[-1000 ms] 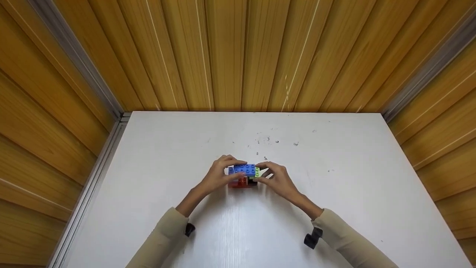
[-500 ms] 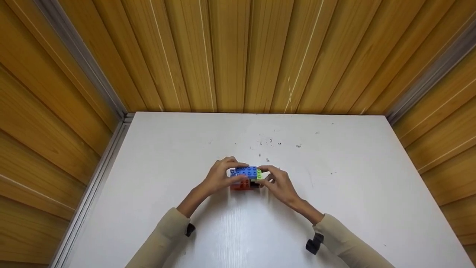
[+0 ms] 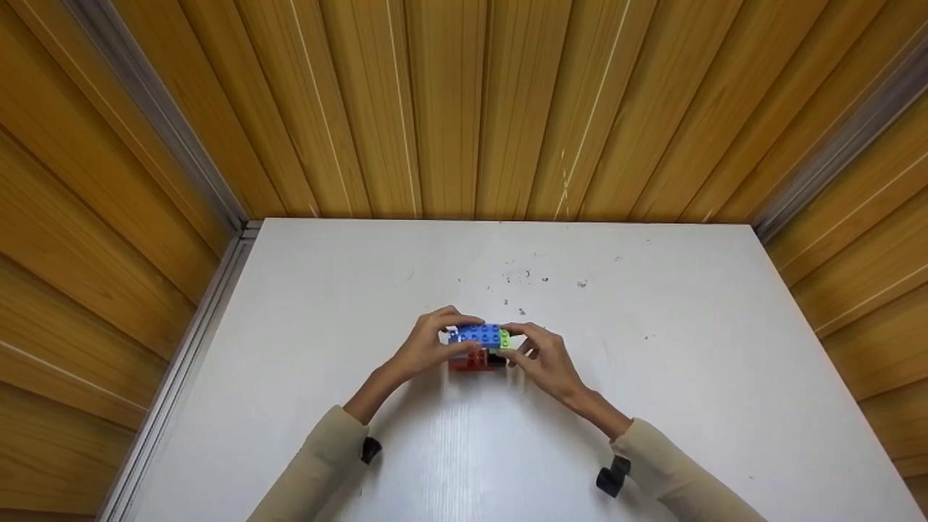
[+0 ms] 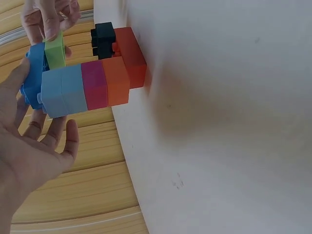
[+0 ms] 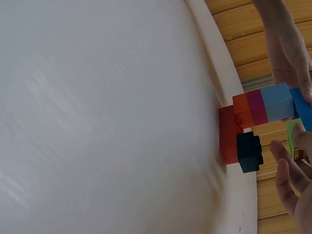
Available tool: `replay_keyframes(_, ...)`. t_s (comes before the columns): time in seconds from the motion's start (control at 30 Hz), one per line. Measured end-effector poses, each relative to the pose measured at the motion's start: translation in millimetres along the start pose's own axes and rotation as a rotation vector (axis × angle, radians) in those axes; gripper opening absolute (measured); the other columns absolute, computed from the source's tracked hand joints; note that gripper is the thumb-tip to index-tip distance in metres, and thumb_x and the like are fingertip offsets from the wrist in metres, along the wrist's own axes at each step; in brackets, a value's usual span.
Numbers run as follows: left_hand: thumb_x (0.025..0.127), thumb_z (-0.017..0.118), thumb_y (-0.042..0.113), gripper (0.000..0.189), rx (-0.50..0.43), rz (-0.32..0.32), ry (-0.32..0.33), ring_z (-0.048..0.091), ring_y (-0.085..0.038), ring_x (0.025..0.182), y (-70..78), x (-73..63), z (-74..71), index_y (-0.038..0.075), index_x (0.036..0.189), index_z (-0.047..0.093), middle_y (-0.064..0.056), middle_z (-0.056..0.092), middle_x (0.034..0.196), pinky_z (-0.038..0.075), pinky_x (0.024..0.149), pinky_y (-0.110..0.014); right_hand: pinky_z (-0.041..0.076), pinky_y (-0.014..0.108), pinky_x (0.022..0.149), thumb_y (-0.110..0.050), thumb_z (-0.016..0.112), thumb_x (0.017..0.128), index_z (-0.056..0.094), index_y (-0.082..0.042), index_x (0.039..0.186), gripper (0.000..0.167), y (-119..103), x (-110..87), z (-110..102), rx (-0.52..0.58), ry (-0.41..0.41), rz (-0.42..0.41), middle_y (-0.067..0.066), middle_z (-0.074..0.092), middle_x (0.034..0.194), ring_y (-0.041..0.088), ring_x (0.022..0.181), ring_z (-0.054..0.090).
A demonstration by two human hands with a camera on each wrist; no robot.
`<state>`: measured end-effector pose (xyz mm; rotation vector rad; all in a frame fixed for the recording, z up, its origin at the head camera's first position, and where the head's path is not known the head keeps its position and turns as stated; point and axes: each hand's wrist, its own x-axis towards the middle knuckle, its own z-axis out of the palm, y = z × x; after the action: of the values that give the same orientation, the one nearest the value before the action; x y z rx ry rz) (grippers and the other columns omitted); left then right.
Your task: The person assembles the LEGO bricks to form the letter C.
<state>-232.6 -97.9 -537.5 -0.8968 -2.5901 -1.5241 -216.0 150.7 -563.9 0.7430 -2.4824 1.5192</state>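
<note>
My left hand (image 3: pixel 423 349) pinches a long blue brick (image 3: pixel 481 334) between thumb and fingers, at the top of a small brick build. My right hand (image 3: pixel 549 361) pinches a lime green brick (image 3: pixel 505 339), which sits under the blue brick's right end with a row of studs sticking out. In the left wrist view, a column of light blue (image 4: pixel 66 91), magenta (image 4: pixel 94 85) and orange (image 4: pixel 117 81) bricks stands below the blue one. It rises from a red base brick (image 4: pixel 131 59). A dark brick (image 4: pixel 103 41) sits on the base's other end, with a gap between it and the green one.
The build stands on a white table (image 3: pixel 333 290) with small dark marks (image 3: pixel 528 275) beyond it. Wood-look panels (image 3: pixel 442 109) close off the back and sides. Below each sleeve shows a black device (image 3: pixel 613 475).
The view has shifted slightly, so everything sits a little lower and to the right. Both hands keep their grip, and the bricks look nearly unchanged.
</note>
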Motion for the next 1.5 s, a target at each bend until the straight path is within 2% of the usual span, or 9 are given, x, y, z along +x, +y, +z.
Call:
replay_keyframes(0.23, 0.093, 0.076, 0.027, 0.051, -0.100, -0.102, -0.085, 0.061, -0.022, 0.111, -11.5, -9.2, 1.0, 0.010, 0.139, 0.063, -0.009, 0.067, 0.136, 0.051, 0.093, -0.052, 0.050, 0.027, 0.051, 0.006, 0.077, 0.084, 0.068, 0.008, 0.121, 0.038, -18, -3.2, -3, -0.002, 0.018, 0.029, 0.026, 0.073, 0.106, 0.041, 0.062, 0.068)
replay_keyframes(0.5, 0.090, 0.079, 0.018, 0.049, -0.088, -0.128, -0.045, 0.066, -0.030, 0.106, -14.1, -15.7, -1.2, 0.006, 0.135, 0.063, -0.014, 0.072, 0.122, 0.054, 0.089, -0.049, 0.047, 0.016, 0.055, 0.003, 0.074, 0.088, 0.067, 0.005, 0.125, 0.037, -16, -8.2, -3, 0.009, 0.037, 0.083, 0.022, 0.072, 0.105, 0.039, 0.067, 0.070)
replay_keyframes(0.63, 0.091, 0.077, 0.018, 0.046, -0.098, -0.168, -0.035, 0.067, -0.029, 0.102, -14.4, -15.8, 0.5, 0.004, 0.133, 0.064, -0.016, 0.073, 0.115, 0.056, 0.083, -0.037, 0.048, 0.015, 0.056, 0.000, 0.071, 0.092, 0.066, 0.005, 0.126, 0.035, -9, -10.0, -2, 0.055, 0.016, 0.125, 0.023, 0.072, 0.107, 0.042, 0.070, 0.069)
replay_keyframes(0.8, 0.091, 0.078, 0.016, 0.046, -0.149, -0.203, -0.045, 0.067, -0.028, 0.099, -18.2, -18.0, 2.3, 0.003, 0.133, 0.064, -0.018, 0.072, 0.113, 0.054, 0.078, -0.025, 0.053, 0.021, 0.057, -0.003, 0.070, 0.094, 0.066, 0.009, 0.125, 0.034, -18, -11.5, -7, 0.141, -0.028, 0.182, 0.026, 0.072, 0.104, 0.048, 0.073, 0.069)
replay_keyframes(0.97, 0.084, 0.084, 0.015, 0.069, -0.185, -0.218, -0.109, 0.066, -0.029, 0.104, -23.2, -24.8, 4.8, 0.005, 0.145, 0.052, -0.019, 0.067, 0.123, 0.057, 0.083, -0.034, 0.059, 0.039, 0.059, -0.007, 0.068, 0.097, 0.066, 0.010, 0.126, 0.034, -23, -11.8, -10, 0.169, -0.080, 0.252, 0.030, 0.071, 0.103, 0.050, 0.076, 0.070)
replay_keyframes(1.1, 0.075, 0.091, 0.009, 0.099, -0.193, -0.219, -0.194, 0.063, -0.031, 0.109, -25.2, -31.3, 8.4, 0.009, 0.156, 0.035, -0.020, 0.059, 0.136, 0.056, 0.089, -0.045, 0.060, 0.046, 0.064, -0.008, 0.066, 0.099, 0.064, 0.011, 0.127, 0.034, -17, -11.9, -10, 0.207, -0.094, 0.321, 0.036, 0.070, 0.102, 0.047, 0.075, 0.070)
replay_keyframes(1.23, 0.068, 0.095, 0.006, 0.117, -0.169, -0.195, -0.234, 0.060, -0.032, 0.109, -24.1, -36.7, 13.9, 0.010, 0.161, 0.024, -0.020, 0.052, 0.141, 0.055, 0.090, -0.048, 0.061, 0.035, 0.065, -0.010, 0.065, 0.099, 0.064, 0.008, 0.129, 0.034, 0, -14.6, -5, 0.239, -0.094, 0.382, 0.034, 0.071, 0.103, 0.033, 0.075, 0.070)
replay_keyframes(1.37, 0.067, 0.096, 0.008, 0.119, -0.115, -0.184, -0.209, 0.058, -0.031, 0.108, -23.2, -39.4, 18.3, 0.009, 0.161, 0.023, -0.019, 0.049, 0.141, 0.055, 0.090, -0.043, 0.061, 0.031, 0.065, -0.015, 0.066, 0.100, 0.063, 0.005, 0.133, 0.039, 12, -17.9, -1, 0.230, -0.118, 0.390, 0.030, 0.071, 0.106, 0.026, 0.075, 0.071)
replay_keyframes(1.5, 0.068, 0.095, 0.009, 0.113, -0.098, -0.192, -0.195, 0.057, -0.031, 0.110, -23.1, -39.8, 18.4, 0.006, 0.158, 0.028, -0.020, 0.049, 0.143, 0.054, 0.091, -0.041, 0.060, 0.028, 0.065, -0.017, 0.072, 0.096, 0.059, 0.000, 0.140, 0.050, 17, -21.5, -3, 0.187, -0.169, 0.335, 0.025, 0.068, 0.123, 0.023, 0.077, 0.072)
